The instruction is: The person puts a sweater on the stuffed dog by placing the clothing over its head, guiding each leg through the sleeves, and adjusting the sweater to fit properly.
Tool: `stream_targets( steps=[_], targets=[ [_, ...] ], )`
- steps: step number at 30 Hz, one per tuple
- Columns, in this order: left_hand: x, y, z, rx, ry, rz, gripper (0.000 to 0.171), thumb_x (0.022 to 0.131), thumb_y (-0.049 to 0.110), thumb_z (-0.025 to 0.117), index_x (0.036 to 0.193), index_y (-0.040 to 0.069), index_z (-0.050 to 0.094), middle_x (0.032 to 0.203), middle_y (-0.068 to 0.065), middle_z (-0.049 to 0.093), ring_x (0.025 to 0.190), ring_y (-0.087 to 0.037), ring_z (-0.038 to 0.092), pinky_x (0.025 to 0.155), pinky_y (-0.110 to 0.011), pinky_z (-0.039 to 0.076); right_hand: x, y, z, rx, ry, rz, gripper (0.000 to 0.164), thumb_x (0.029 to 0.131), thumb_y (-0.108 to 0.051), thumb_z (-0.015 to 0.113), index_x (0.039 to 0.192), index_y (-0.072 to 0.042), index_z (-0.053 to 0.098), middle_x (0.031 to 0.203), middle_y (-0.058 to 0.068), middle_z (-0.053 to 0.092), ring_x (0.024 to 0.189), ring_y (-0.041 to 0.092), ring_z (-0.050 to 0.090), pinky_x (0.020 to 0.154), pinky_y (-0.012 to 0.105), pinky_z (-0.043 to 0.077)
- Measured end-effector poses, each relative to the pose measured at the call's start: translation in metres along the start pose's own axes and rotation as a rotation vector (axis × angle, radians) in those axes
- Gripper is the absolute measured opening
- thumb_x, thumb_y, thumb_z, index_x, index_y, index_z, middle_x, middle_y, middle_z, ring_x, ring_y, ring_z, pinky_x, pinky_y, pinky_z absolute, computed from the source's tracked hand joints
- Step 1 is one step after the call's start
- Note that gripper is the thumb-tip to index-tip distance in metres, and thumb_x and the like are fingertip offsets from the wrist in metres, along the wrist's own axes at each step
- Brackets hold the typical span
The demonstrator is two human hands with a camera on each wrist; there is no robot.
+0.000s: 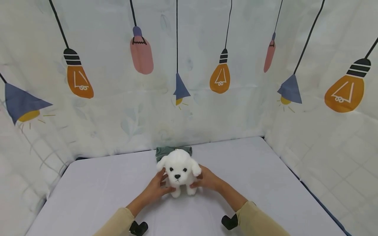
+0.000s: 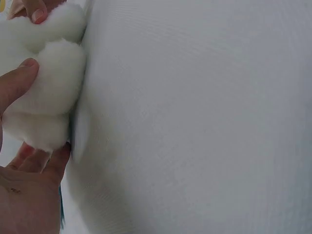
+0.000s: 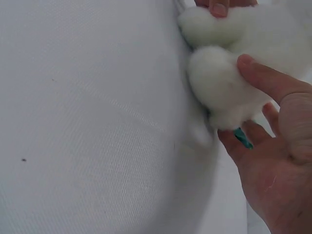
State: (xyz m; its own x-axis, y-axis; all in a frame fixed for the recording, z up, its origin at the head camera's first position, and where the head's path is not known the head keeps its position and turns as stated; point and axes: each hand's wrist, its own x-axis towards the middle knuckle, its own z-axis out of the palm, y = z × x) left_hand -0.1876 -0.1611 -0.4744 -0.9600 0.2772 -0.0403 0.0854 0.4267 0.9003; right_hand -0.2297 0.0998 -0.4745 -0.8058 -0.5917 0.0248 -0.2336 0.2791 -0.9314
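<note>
A white plush dog (image 1: 177, 167) stands upright on the table, its face toward me. My left hand (image 1: 154, 189) grips it from the left side, thumb at a front leg and fingers around behind. From the other side my right hand (image 1: 208, 179) holds it in the same way. In the left wrist view the left thumb (image 2: 22, 80) presses into the fur of a leg (image 2: 58, 73). The right wrist view has the right thumb (image 3: 265, 78) on the other front leg (image 3: 212, 73), with fingertips behind the body.
A folded green cloth (image 1: 168, 151) lies behind the plush dog near the table's back edge. The white-covered table (image 1: 97, 183) meets a curtain (image 1: 118, 114) printed with lamps at the back and sides. Dark wrist straps (image 1: 229, 222) show at both sleeves.
</note>
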Motion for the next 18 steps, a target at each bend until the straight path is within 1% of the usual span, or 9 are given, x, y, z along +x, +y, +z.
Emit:
stream_targets(
  steps=[4, 8, 11, 12, 14, 16, 18],
  targets=[
    [0.0, -0.002, -0.001, 0.003, -0.01, 0.007, 0.105, 0.077, 0.024, 0.082, 0.154, 0.004, 0.014, 0.157, -0.024, 0.023, 0.134, -0.045, 0.043, 0.103, -0.051, 0.044, -0.002, 0.0, -0.001, -0.053, -0.006, 0.004, 0.088, 0.075, -0.018, 0.084, 0.148, -0.021, 0.035, 0.144, -0.002, 0.049, 0.132, 0.023, 0.048, 0.108, 0.045, 0.042],
    [0.0, -0.002, -0.005, 0.027, -0.031, 0.012, 0.104, 0.075, 0.026, 0.084, 0.154, 0.01, 0.018, 0.156, -0.021, 0.027, 0.134, -0.043, 0.044, 0.104, -0.049, 0.044, -0.003, 0.0, -0.007, -0.086, -0.054, 0.033, 0.088, 0.075, -0.02, 0.084, 0.148, -0.025, 0.036, 0.144, -0.005, 0.049, 0.132, 0.021, 0.048, 0.108, 0.043, 0.043],
    [0.0, -0.003, -0.011, 0.047, -0.053, 0.019, 0.101, 0.074, 0.025, 0.085, 0.151, 0.011, 0.022, 0.154, -0.019, 0.032, 0.133, -0.042, 0.045, 0.104, -0.047, 0.045, -0.004, 0.0, -0.015, -0.066, -0.096, 0.067, 0.087, 0.075, -0.017, 0.084, 0.147, -0.028, 0.036, 0.146, -0.005, 0.046, 0.135, 0.024, 0.046, 0.108, 0.043, 0.042],
    [0.001, -0.003, -0.014, 0.052, -0.064, 0.021, 0.099, 0.074, 0.024, 0.085, 0.15, 0.01, 0.023, 0.152, -0.019, 0.034, 0.132, -0.041, 0.046, 0.104, -0.047, 0.045, -0.004, 0.0, -0.018, -0.05, -0.105, 0.072, 0.087, 0.075, -0.016, 0.084, 0.147, -0.028, 0.037, 0.147, -0.004, 0.045, 0.136, 0.026, 0.045, 0.109, 0.044, 0.042],
    [0.002, -0.003, -0.02, 0.058, -0.083, 0.018, 0.097, 0.075, 0.023, 0.084, 0.15, 0.01, 0.023, 0.151, -0.018, 0.037, 0.131, -0.041, 0.048, 0.103, -0.047, 0.046, -0.003, 0.001, -0.026, -0.018, -0.112, 0.081, 0.085, 0.076, -0.013, 0.082, 0.147, -0.025, 0.037, 0.15, 0.0, 0.042, 0.139, 0.03, 0.042, 0.11, 0.046, 0.04],
    [0.005, -0.003, -0.029, 0.07, -0.097, 0.024, 0.095, 0.077, 0.02, 0.082, 0.151, 0.011, 0.022, 0.15, -0.018, 0.037, 0.131, -0.041, 0.047, 0.103, -0.047, 0.046, -0.002, 0.002, -0.034, 0.017, -0.101, 0.085, 0.085, 0.077, -0.01, 0.081, 0.149, -0.021, 0.036, 0.153, 0.003, 0.039, 0.14, 0.034, 0.04, 0.11, 0.049, 0.039],
    [0.01, -0.004, -0.038, 0.09, -0.086, 0.033, 0.091, 0.079, 0.018, 0.08, 0.15, 0.014, 0.024, 0.15, -0.017, 0.039, 0.131, -0.04, 0.047, 0.102, -0.046, 0.047, 0.002, 0.003, -0.042, 0.023, -0.073, 0.073, 0.081, 0.08, -0.01, 0.078, 0.149, -0.014, 0.036, 0.153, 0.008, 0.039, 0.138, 0.036, 0.041, 0.108, 0.049, 0.041]
  ],
)
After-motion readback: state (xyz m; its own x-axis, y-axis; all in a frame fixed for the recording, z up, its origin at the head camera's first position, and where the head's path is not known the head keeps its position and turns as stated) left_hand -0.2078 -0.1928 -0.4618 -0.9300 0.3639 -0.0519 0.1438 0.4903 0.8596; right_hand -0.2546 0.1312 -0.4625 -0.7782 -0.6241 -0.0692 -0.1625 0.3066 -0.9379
